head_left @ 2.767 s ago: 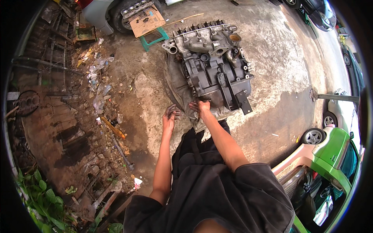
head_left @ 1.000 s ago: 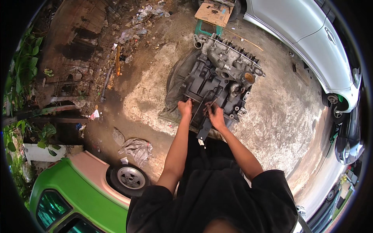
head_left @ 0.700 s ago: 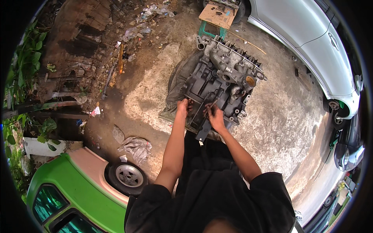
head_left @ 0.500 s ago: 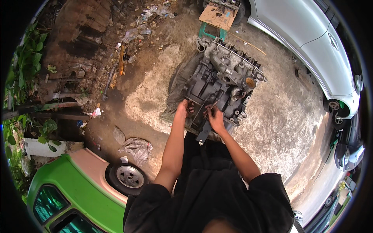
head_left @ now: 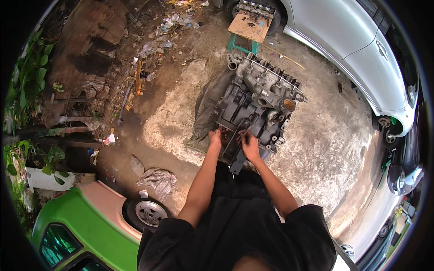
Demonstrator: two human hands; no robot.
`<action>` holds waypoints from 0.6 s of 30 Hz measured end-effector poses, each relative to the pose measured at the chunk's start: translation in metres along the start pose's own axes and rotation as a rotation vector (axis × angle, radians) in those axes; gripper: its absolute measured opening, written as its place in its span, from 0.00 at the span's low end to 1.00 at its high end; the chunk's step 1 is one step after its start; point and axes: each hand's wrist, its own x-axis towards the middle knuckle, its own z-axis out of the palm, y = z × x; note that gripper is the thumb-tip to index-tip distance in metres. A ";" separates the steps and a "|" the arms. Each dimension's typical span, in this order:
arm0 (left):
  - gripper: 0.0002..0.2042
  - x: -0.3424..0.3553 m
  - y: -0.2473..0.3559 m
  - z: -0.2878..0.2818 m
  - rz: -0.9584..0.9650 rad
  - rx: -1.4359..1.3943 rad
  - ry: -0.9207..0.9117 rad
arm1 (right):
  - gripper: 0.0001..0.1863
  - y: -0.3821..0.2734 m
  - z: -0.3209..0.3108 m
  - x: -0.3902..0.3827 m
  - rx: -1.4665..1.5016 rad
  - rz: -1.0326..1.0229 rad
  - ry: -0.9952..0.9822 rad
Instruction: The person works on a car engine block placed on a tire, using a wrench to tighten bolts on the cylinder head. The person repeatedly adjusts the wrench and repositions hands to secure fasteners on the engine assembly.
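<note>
A grey, greasy engine (head_left: 257,106) lies in front of me, its metal manifold and row of valve gear on the far side. A long dark metal bracket (head_left: 236,163) reaches from it toward my lap. My left hand (head_left: 216,137) is at the engine's near left edge, fingers curled; what they close on is hidden. To the right of the bracket, my right hand (head_left: 249,143) pinches a thin rod-like piece (head_left: 247,131) against the engine. Whether that piece is a tool or a part is too small to tell.
Dark cloth (head_left: 203,118) spreads under the engine's left side. Beyond stands a green stool (head_left: 243,44) with a board and metal parts on top. A silver car (head_left: 334,40) is at the right, a green vehicle (head_left: 97,221) at the lower left. Litter (head_left: 174,25) covers the far-left ground.
The whole view has shifted slightly, so the engine sits lower in it. My left hand has drawn a little nearer to me along the engine's edge; the right stays by the bracket.
</note>
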 end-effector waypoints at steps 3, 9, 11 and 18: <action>0.10 -0.007 -0.013 0.004 0.068 -0.196 0.031 | 0.06 0.001 0.001 -0.001 0.080 0.063 -0.001; 0.06 0.001 -0.005 -0.003 -0.254 -0.545 -0.097 | 0.06 -0.005 0.001 -0.002 0.072 0.086 0.006; 0.06 0.002 0.000 -0.004 -0.308 -0.518 -0.125 | 0.06 -0.006 0.001 -0.001 0.055 0.082 0.005; 0.04 0.000 0.022 -0.003 -0.396 -0.380 -0.144 | 0.06 -0.004 0.003 -0.001 -0.006 0.081 0.018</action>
